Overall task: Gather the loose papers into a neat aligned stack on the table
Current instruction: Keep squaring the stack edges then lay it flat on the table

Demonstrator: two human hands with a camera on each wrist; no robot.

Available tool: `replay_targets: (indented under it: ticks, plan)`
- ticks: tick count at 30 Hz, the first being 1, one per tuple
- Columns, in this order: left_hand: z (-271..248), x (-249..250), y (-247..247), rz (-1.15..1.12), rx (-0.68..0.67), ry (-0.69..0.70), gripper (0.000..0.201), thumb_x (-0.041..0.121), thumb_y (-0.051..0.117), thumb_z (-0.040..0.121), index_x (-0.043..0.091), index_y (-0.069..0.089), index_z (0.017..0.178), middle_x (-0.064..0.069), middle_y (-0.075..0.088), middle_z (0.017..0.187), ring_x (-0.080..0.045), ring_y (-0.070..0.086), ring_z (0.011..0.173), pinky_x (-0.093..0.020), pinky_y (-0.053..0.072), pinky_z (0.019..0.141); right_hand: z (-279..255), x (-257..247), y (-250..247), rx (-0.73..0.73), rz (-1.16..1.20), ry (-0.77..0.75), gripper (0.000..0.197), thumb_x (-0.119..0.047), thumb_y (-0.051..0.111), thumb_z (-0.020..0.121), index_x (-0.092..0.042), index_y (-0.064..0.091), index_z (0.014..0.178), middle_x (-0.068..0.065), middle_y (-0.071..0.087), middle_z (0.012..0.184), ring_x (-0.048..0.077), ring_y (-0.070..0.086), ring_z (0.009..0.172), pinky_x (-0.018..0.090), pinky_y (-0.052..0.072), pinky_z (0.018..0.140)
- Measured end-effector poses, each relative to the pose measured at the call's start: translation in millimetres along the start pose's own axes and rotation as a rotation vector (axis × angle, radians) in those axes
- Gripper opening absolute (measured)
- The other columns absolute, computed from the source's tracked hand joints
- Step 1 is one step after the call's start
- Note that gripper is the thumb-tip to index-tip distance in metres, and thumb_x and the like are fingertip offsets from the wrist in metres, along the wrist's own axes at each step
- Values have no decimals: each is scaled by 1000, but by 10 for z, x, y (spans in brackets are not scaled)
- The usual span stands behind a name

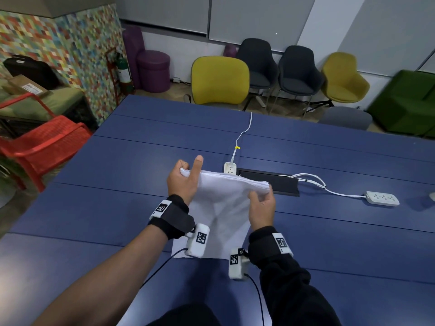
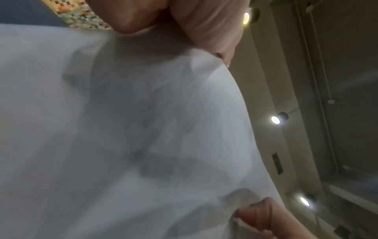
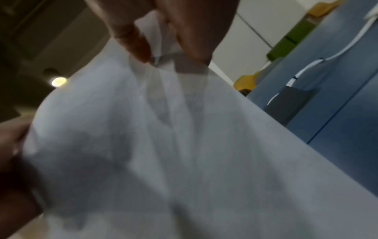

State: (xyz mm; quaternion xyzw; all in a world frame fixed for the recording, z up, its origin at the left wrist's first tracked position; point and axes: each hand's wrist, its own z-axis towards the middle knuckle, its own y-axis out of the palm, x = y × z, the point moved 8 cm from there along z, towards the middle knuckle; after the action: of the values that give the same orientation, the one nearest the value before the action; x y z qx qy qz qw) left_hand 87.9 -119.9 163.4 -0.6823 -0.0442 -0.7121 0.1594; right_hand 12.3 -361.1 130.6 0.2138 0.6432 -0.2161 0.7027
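Observation:
A stack of white papers [image 1: 221, 203] stands tilted on the blue table [image 1: 117, 208], its lower edge resting on the tabletop near my wrists. My left hand [image 1: 186, 177] grips the stack's upper left corner, with the thumb pointing up. My right hand [image 1: 261, 201] pinches the upper right corner. In the left wrist view the papers [image 2: 122, 129] fill most of the frame, blurred, with fingers [image 2: 204, 29] at the top edge. The right wrist view shows the papers [image 3: 184, 145] with fingertips [image 3: 135, 42] pinching the corner.
A white power strip [image 1: 230, 168] with a cable lies just behind the papers, beside a black cable hatch [image 1: 282, 182]. Another power strip [image 1: 382, 198] lies to the right. Yellow and dark chairs [image 1: 220, 80] stand beyond the table; a red chair [image 1: 44, 142] is at left.

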Motion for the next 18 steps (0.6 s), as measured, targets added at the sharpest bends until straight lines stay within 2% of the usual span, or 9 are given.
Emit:
replay_targets:
  ticks: [3, 5, 8, 10, 11, 13, 14, 16, 18]
  plan:
    - [34, 86, -21, -9, -92, 61, 55, 57, 65, 77, 23, 24, 63, 8, 26, 60, -12, 24, 54, -22, 28, 52, 94, -194, -18, -27, 13, -67, 31, 7, 52, 77, -23, 56, 84, -6, 59, 77, 0, 55, 68, 24, 45, 76]
    - [87, 124, -92, 14, -139, 88, 56, 58, 67, 73, 21, 26, 62, 7, 26, 59, -10, 23, 53, -21, 27, 50, 137, -303, -17, -82, 14, -102, 29, 6, 58, 79, -23, 59, 84, -4, 62, 79, 6, 57, 74, 22, 47, 75]
    - [161, 182, -227, 173, -209, 135, 57, 61, 68, 67, 17, 31, 63, 6, 30, 57, -9, 25, 51, -23, 28, 51, 182, -457, 30, -184, -6, -146, 25, 5, 63, 82, -19, 66, 88, -5, 68, 81, 6, 61, 76, 20, 49, 76]
    - [171, 297, -229, 355, -339, 214, 60, 67, 65, 65, 14, 39, 69, 5, 42, 58, -11, 34, 51, -24, 35, 54, 215, -535, 81, -254, -64, -172, 18, -3, 65, 83, -16, 69, 94, -4, 71, 84, 8, 63, 77, 25, 50, 77]
    - [128, 376, -190, 452, -435, 256, 60, 72, 63, 63, 17, 45, 76, 6, 50, 61, -12, 43, 54, -27, 40, 57, 221, -572, 118, -288, -101, -182, 17, -10, 66, 82, -16, 70, 97, -3, 72, 85, 10, 63, 77, 29, 52, 78]
    - [-18, 502, -75, 669, -596, 355, 58, 79, 60, 58, 30, 49, 86, 10, 60, 73, -14, 57, 69, -32, 46, 64, 211, -654, 206, -339, -178, -200, 22, -22, 66, 81, -18, 71, 101, -3, 72, 87, 12, 61, 75, 38, 53, 78]
    - [-101, 542, -12, 773, -638, 422, 57, 80, 60, 59, 34, 50, 91, 12, 62, 80, -14, 59, 76, -32, 47, 67, 200, -707, 250, -360, -190, -205, 22, -23, 66, 81, -17, 71, 102, -3, 72, 87, 12, 62, 76, 38, 52, 79]
    - [-191, 593, 75, 863, -602, 541, 50, 73, 59, 68, 41, 55, 106, 13, 68, 94, -18, 61, 89, -30, 46, 72, 166, -831, 316, -389, -168, -221, 20, -15, 65, 83, -17, 71, 102, -2, 73, 90, 10, 64, 80, 33, 52, 81]
    - [-184, 621, 87, 802, -525, 555, 42, 64, 58, 77, 40, 62, 111, 6, 73, 91, -22, 64, 88, -28, 46, 71, 138, -941, 335, -409, -148, -241, 19, -12, 64, 84, -18, 70, 101, 0, 73, 91, 11, 65, 82, 32, 52, 81]
